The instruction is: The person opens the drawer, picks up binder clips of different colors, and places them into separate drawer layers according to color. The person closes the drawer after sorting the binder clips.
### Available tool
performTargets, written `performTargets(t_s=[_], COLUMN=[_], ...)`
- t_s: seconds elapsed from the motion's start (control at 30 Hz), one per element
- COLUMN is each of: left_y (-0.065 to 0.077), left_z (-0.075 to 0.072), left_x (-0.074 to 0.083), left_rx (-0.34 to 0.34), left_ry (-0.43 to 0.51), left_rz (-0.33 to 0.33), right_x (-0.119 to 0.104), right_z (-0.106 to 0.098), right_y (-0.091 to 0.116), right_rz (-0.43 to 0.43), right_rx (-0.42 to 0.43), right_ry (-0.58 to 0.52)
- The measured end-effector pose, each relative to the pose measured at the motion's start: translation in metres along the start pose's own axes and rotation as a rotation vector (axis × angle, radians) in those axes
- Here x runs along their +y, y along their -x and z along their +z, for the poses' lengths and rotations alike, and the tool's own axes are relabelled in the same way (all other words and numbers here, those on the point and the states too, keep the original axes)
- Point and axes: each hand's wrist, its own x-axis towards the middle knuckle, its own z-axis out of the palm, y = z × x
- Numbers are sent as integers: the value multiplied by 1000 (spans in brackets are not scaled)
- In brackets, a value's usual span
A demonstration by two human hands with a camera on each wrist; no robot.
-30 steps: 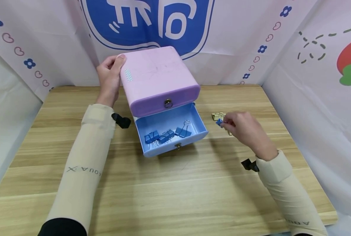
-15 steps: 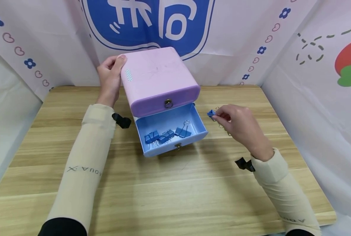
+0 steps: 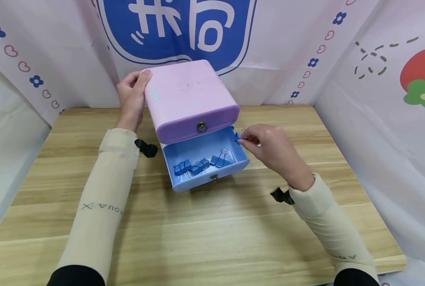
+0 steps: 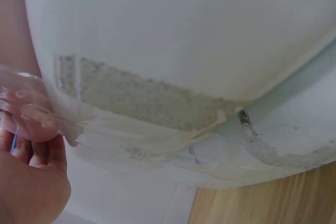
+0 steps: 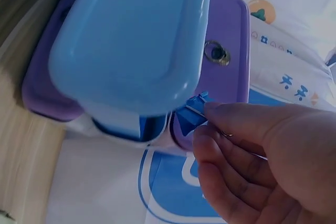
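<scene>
A small pink and purple drawer box [image 3: 189, 85] stands towards the back of the table. My left hand [image 3: 131, 97] grips its rear left corner, thumb on top and fingers curled at the side. The blue drawer [image 3: 194, 184] below is pulled out and holds several blue binder clips [image 3: 199, 166]. Between thumb and index finger, my right hand [image 3: 271, 149] pinches another blue binder clip [image 5: 190, 116] right at the drawer's right wall. In the left wrist view, clear tape [image 4: 31, 98] lies along the box's pale side near the left fingers.
The wooden table [image 3: 212, 234] reaches towards me, with its edge at the right. A white printed cloth [image 3: 269, 47] hangs close behind the box, and more cloth [image 3: 384, 147] lines the right side. The purple front carries a ring pull [image 3: 201, 127].
My right hand has moved left with the blue binder clip, from the tabletop to the drawer's right wall. The gold clip seen earlier is now hidden. My left hand stays on the box.
</scene>
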Motion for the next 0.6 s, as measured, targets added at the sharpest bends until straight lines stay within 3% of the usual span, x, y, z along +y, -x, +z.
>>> performTargets(t_s=[0.33, 0.6], left_y=[-1, -1], left_z=[0, 0], left_x=[-1, -1], left_rx=[-4, 0], left_ry=[3, -11], left_rz=[-9, -3], right_x=[-31, -46], right_z=[15, 30], right_y=[-19, -32], right_rz=[-82, -104], right_rx=[-85, -203], right_ry=[-13, 2])
